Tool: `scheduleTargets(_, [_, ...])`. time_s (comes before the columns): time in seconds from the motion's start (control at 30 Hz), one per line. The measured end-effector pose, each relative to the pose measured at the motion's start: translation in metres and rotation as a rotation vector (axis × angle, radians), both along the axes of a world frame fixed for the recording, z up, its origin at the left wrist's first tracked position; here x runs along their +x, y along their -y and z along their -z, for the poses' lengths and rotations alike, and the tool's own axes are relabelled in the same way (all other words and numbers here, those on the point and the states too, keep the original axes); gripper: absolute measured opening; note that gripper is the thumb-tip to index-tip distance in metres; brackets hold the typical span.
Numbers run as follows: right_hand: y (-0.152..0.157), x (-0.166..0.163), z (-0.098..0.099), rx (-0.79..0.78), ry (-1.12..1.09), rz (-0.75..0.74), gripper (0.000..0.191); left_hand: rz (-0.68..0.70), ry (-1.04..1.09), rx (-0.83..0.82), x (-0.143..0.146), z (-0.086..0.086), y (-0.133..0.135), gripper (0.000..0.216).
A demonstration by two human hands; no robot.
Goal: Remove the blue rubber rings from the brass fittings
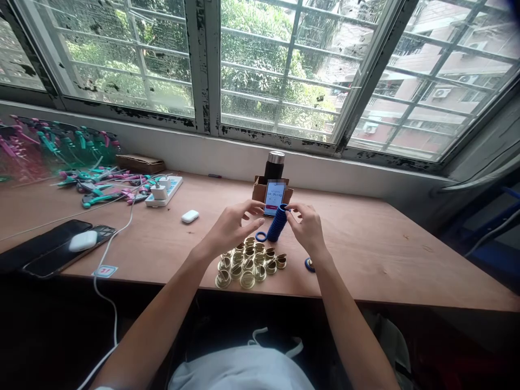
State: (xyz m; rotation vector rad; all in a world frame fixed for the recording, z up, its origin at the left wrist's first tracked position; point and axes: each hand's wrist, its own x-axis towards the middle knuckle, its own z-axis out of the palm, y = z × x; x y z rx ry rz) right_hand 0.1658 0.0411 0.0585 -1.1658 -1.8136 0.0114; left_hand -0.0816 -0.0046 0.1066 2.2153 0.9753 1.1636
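A tilted stack of blue rubber rings (277,223) stands between my hands on the wooden desk (365,254). My right hand (306,227) pinches its top with the fingertips. My left hand (232,226) is beside the stack, fingers spread, with no visible contact. One loose blue ring (261,236) lies next to the stack's foot. Just below, several brass ring-shaped pieces (247,265) stand clustered on the desk. A small blue-and-brass piece (309,264) lies under my right wrist.
A phone showing a timer (274,197) leans on a cardboard stand, with a steel-capped flask (275,165) behind it. To the left are a power strip (163,192), earbud cases, a dark phone (60,247), and a heap of pink and teal plastic parts (95,173). A barred window runs behind the desk.
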Motion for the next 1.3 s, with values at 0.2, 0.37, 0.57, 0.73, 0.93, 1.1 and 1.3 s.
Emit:
scheduleTargets(0.2, [0.007,0.002,-0.003,-0.005,-0.035,0.029,0.027,-0.007,0.006,-0.013,0.000,0.000,0.000,0.040])
scheduleTargets(0.37, [0.024,0.020,-0.005,-0.035,-0.057,0.121,0.031,-0.012,0.011,-0.018,-0.002,-0.001,-0.001,0.038])
scheduleTargets(0.57, [0.053,0.071,-0.005,-0.501,0.193,0.126,0.037,-0.009,0.018,-0.035,-0.001,0.000,-0.001,0.039])
scheduleTargets(0.73, [0.053,0.081,0.003,-0.903,0.257,0.022,0.043,0.009,0.015,-0.060,0.003,0.002,0.000,0.039])
scheduleTargets(0.93, [0.046,0.059,0.003,-0.990,0.295,-0.055,0.022,-0.005,-0.013,-0.060,0.003,0.000,0.003,0.037])
scheduleTargets(1.1, [0.054,0.061,-0.004,-0.910,0.300,-0.161,0.021,0.002,-0.011,-0.077,0.003,-0.002,0.006,0.038])
scheduleTargets(1.3, [0.069,0.058,-0.024,-0.622,0.119,-0.409,0.029,0.079,-0.048,-0.132,0.004,-0.001,0.007,0.040])
